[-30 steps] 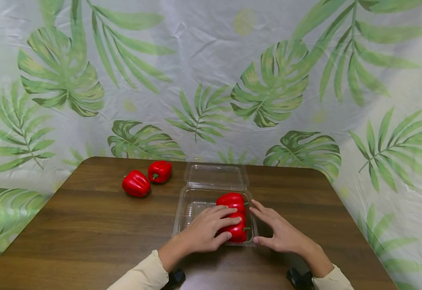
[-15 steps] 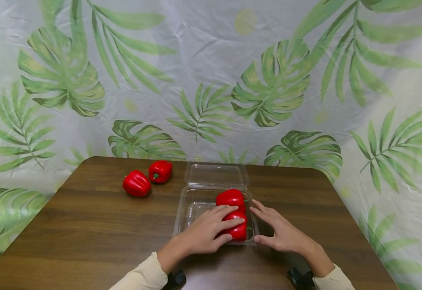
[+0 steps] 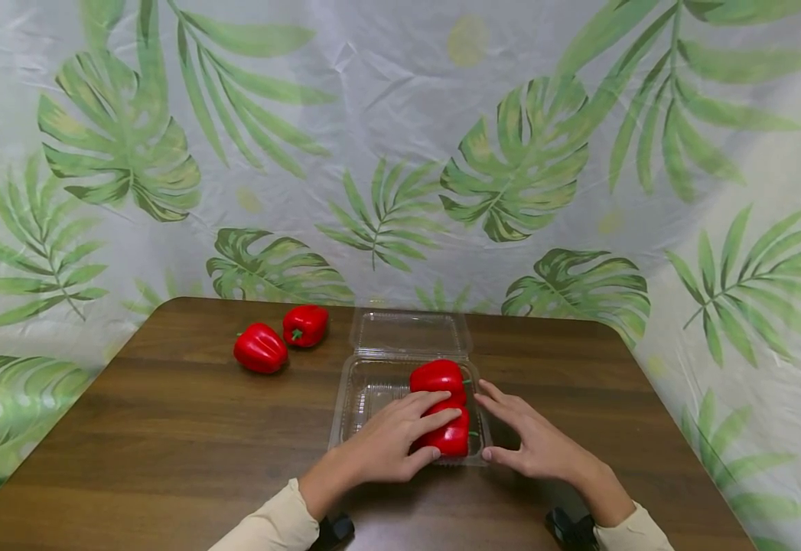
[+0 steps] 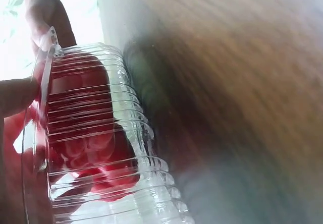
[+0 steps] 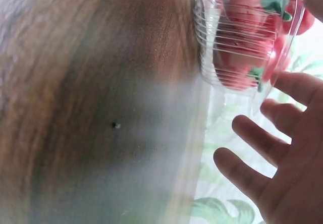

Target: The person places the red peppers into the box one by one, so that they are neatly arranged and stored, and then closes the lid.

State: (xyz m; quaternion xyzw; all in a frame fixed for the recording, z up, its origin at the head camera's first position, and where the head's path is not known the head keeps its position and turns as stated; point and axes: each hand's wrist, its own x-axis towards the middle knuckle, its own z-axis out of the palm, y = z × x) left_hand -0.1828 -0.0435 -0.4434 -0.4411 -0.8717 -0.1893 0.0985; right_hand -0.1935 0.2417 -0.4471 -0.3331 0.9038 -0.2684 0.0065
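A clear plastic clamshell container [image 3: 342,405] lies unfolded in the middle of the table, its lid [image 3: 410,334] tipped back. Two red bell peppers with green stems are in its right half, the far one [image 3: 436,376] behind the near one [image 3: 450,438]. My left hand [image 3: 393,438] holds the near pepper, thumb on its near side and fingers across its top and far side. My right hand [image 3: 534,438] rests beside the container's right wall, fingers spread, with thumb and fingertips at the rim. In the right wrist view, peppers [image 5: 242,57] show through the ribbed wall.
Two more red bell peppers, a front one [image 3: 261,349] and a back one [image 3: 305,326], sit at the back left of the brown wooden table [image 3: 187,428]. A leaf-printed cloth [image 3: 400,153] hangs behind the table's far edge.
Early on, the two peppers in the container shifted slightly away from me as the left fingers moved a little. Since half a second ago almost nothing differs; the right hand has stayed at the rim.
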